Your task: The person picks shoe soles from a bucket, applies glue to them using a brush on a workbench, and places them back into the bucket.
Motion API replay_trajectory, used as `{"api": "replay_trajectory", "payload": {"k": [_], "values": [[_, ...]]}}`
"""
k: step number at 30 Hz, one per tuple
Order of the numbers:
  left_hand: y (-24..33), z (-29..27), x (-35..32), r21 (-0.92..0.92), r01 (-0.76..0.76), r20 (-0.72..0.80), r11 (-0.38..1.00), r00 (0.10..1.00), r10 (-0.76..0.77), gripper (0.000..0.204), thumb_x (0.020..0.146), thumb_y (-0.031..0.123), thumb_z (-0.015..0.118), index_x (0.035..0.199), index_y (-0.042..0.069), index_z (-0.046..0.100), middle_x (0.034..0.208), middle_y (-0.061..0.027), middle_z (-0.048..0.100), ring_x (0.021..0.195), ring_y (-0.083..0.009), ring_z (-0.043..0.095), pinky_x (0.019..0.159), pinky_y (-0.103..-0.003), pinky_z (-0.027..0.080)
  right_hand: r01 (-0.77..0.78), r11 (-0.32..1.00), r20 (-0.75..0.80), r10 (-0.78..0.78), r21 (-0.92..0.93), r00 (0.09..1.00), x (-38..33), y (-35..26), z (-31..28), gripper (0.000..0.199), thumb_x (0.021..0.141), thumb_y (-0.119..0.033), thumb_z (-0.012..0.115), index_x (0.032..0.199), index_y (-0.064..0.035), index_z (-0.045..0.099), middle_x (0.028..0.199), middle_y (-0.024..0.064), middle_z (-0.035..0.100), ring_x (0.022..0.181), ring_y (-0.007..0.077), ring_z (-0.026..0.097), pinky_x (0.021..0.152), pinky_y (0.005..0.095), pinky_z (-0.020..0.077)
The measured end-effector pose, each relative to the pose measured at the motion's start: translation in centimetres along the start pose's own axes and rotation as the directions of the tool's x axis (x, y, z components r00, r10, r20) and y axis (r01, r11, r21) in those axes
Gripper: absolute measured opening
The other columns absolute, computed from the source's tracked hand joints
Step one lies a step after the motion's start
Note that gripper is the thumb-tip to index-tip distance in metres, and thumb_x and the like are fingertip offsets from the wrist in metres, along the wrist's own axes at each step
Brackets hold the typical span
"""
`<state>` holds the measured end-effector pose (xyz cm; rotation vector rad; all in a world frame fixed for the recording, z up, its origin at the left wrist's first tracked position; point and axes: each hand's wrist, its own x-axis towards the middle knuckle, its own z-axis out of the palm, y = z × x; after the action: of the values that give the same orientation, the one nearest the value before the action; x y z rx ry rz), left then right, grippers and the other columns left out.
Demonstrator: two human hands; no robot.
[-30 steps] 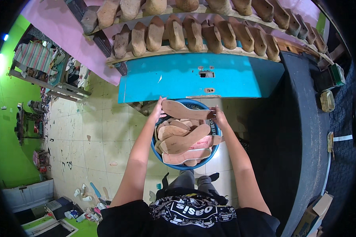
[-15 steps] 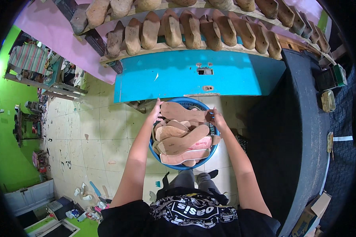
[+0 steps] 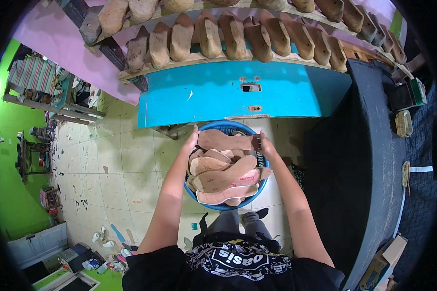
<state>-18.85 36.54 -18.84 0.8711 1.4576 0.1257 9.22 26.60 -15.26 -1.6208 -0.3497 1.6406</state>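
Note:
A blue plastic basket (image 3: 192, 194) stands on the floor in front of my feet, heaped with tan shoe insoles. Across its far side lies a brown insole (image 3: 224, 140), held level between my two hands. At its wide left end, my left hand (image 3: 192, 137) grips the edge, the fingers partly hidden. My right hand (image 3: 264, 144) is closed around the narrower right end. Nearer to me, another long insole (image 3: 223, 177) rests slantwise on the pile. Below it sits a pinkish insole (image 3: 228, 194) with a pale edge.
A turquoise board (image 3: 204, 92) stands beyond the basket, under wooden racks (image 3: 179, 65) lined with shoe lasts (image 3: 210, 36). On the right is a large black-covered surface (image 3: 344, 194). A wooden table (image 3: 39, 104) stands far left, and scattered items (image 3: 102, 237) lie on the tiled floor.
The insole between my hands has shifted very slightly, and my right hand's fingers have moved a little around its end. The pile in the basket looks the same.

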Motion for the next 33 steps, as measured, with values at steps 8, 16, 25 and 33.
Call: {"api": "replay_trajectory", "payload": {"k": [8,16,25,33], "values": [[-0.9,-0.1,1.0,-0.081,-0.013,-0.145,0.997,0.989,0.001,0.077,0.075,0.064,0.010,0.119,0.006,0.036,0.101,-0.0147,0.051,0.088,-0.0278,0.047,0.080,-0.042,0.029,0.029,1.000,0.071,-0.029,-0.006,0.997,0.0,0.1,-0.5,0.055,0.084,-0.050,0.024,0.104,-0.0052,0.048,0.085,0.0072,0.052,0.076,0.0164,0.049,0.071,0.0300,0.0396],[0.4,-0.3,-2.7,0.303,-0.196,-0.299,0.933,0.909,0.289,0.075,0.079,0.058,0.013,0.121,-0.002,0.030,0.117,-0.0235,0.040,0.112,-0.0341,0.033,0.094,-0.039,0.024,0.144,0.988,-0.036,-0.142,0.053,0.989,-4.7,-0.7,-3.1,0.058,0.084,-0.050,0.023,0.110,-0.0033,0.045,0.104,0.0134,0.047,0.097,0.0225,0.045,0.085,0.0355,0.0357],[5.1,7.1,-12.6,0.450,-0.528,-0.220,0.720,0.716,0.663,0.048,0.085,0.043,0.022,0.099,0.005,0.048,0.100,-0.0188,0.050,0.095,-0.0350,0.045,0.080,-0.043,0.033,0.314,0.897,-0.217,-0.254,0.312,0.942,-12.5,-0.8,-4.6,0.051,0.085,-0.048,0.026,0.104,-0.0061,0.047,0.098,0.0089,0.049,0.093,0.0183,0.046,0.083,0.0323,0.0365],[7.1,17.8,-19.2,0.426,-0.791,0.079,0.440,0.517,0.852,0.034,0.085,0.034,0.033,0.101,0.007,0.048,0.101,-0.0138,0.052,0.095,-0.0310,0.047,0.081,-0.039,0.035,0.541,0.790,-0.365,-0.432,0.287,0.825,-23.0,-0.5,-8.9,0.053,0.085,-0.048,0.024,0.104,-0.0042,0.047,0.103,0.0088,0.048,0.095,0.0170,0.045,0.084,0.0294,0.0364]]}}
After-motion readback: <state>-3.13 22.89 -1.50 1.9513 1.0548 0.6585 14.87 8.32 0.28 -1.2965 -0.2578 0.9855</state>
